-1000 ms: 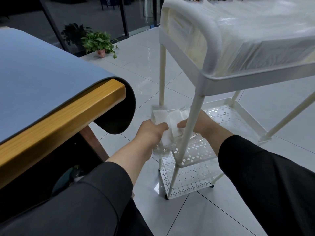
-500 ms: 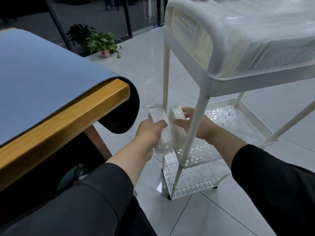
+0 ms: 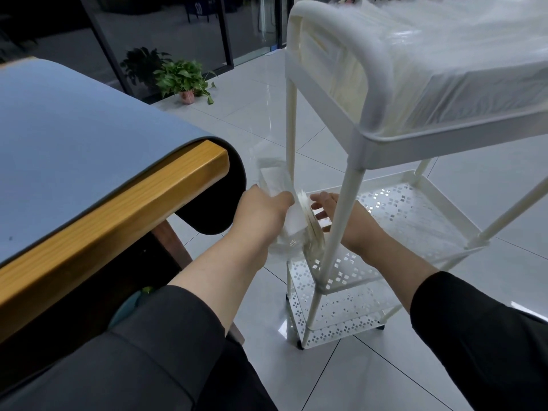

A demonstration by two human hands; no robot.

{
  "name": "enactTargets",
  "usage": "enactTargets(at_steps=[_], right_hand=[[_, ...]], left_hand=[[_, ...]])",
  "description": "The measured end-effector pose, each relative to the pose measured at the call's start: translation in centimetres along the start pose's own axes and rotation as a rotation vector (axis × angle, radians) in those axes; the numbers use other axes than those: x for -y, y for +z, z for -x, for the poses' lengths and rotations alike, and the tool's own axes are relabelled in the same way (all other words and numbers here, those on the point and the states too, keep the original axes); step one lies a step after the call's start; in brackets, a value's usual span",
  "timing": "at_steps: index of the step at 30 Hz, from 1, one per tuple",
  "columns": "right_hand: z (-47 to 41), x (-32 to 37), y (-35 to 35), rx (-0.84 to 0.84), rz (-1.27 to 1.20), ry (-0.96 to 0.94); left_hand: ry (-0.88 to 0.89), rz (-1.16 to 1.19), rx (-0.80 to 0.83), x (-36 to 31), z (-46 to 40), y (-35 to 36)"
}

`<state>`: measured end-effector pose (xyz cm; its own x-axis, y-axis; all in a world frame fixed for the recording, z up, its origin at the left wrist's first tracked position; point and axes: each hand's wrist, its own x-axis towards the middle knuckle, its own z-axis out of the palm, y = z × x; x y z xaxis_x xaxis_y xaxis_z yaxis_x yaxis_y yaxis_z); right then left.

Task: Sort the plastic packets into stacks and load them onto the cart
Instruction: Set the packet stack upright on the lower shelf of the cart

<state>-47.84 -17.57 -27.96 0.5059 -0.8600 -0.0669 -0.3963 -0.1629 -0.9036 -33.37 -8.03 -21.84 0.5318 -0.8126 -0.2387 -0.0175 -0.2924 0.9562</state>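
Note:
My left hand [image 3: 261,212] grips a stack of clear plastic packets [image 3: 292,216] with white inserts, held on edge at the near-left corner of the white cart [image 3: 367,149]. My right hand [image 3: 341,216] reaches behind the cart's corner post, fingers spread against the right face of the stack. The stack hangs at the rim of the perforated middle shelf [image 3: 415,215]. A large pile of packets [image 3: 444,63] fills the cart's top tray.
A table with a blue mat [image 3: 74,137] and wooden edge stands at left, its corner close to my left hand. A bottom perforated shelf [image 3: 335,324] sits on wheels. A potted plant [image 3: 185,81] stands by glass doors on the tiled floor.
The stack has turned from flat to standing on edge. My right hand has opened from gripping it to touching its side with spread fingers.

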Motion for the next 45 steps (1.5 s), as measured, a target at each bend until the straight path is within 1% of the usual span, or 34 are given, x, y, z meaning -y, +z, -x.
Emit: enactTargets(at_steps=[2, 6, 8, 10, 12, 15, 17, 19, 20, 23, 24, 25, 27, 28, 30, 32, 35, 38, 45], right_hand=[[0.0, 0.0, 0.0, -0.02, -0.083, 0.04], [0.0, 0.4, -0.4, 0.025, -0.287, 0.158], [0.1, 0.5, -0.9, 0.029, -0.309, 0.182], [0.3, 0.4, -1.4, 0.078, -0.402, 0.228], [0.3, 0.0, -1.9, 0.146, -0.485, 0.267], [0.7, -0.2, -2.3, 0.231, -0.567, 0.22], [0.9, -0.3, -2.3, 0.236, -0.606, 0.211], [1.0, -0.3, -2.4, 0.221, -0.665, 0.214], [0.9, -0.3, -2.5, 0.209, -0.685, 0.233], [0.7, -0.5, -2.6, 0.13, -0.762, 0.292], [0.7, -0.7, -2.7, 0.103, -0.784, 0.302], [0.7, -0.7, -2.7, 0.091, -0.791, 0.307], [0.8, -0.4, -2.6, 0.087, -0.785, 0.308], [0.9, -0.3, -2.5, 0.082, -0.786, 0.307], [1.0, -0.1, -2.4, 0.065, -0.794, 0.319], [1.3, 0.2, -2.3, 0.054, -0.805, 0.329], [1.6, 0.5, -2.3, 0.032, -0.845, 0.343], [1.9, 0.9, -2.3, 0.039, -0.866, 0.349], [2.5, 1.7, -2.0, 0.042, -0.891, 0.354]], left_hand=[[-0.036, 0.053, 0.017, -0.7, -0.3, 0.0], [-0.082, 0.101, 0.091, -1.3, -1.0, 0.9], [-0.072, 0.117, 0.125, -1.4, -1.2, 1.5], [-0.062, 0.151, 0.146, -1.5, -1.5, 2.2], [-0.054, 0.168, 0.133, -1.7, -1.5, 3.1], [-0.057, 0.159, 0.133, -1.7, -1.8, 4.3], [-0.056, 0.134, 0.155, -1.8, -1.8, 4.7], [0.011, 0.02, 0.137, -2.0, -1.9, 4.6], [0.065, -0.062, 0.098, -1.9, -1.9, 4.3], [0.291, -0.303, -0.062, 0.2, -1.1, 2.9], [0.376, -0.374, -0.063, 1.4, -0.8, 2.3], [0.455, -0.458, -0.012, 2.7, -0.7, 1.7], [0.547, -0.67, 0.177, 5.0, -0.8, 0.7], [0.554, -0.771, 0.253, 5.7, -1.2, 0.4], [0.573, -0.906, 0.323, 6.2, -1.9, 0.0], [0.621, -0.944, 0.328, 6.1, -2.6, 0.2], [0.649, -1.0, 0.344, 6.1, -3.8, 1.1], [0.67, -1.048, 0.287, 6.3, -4.7, 1.9], [0.659, -1.029, 0.249, 7.2, -5.1, 2.5]])
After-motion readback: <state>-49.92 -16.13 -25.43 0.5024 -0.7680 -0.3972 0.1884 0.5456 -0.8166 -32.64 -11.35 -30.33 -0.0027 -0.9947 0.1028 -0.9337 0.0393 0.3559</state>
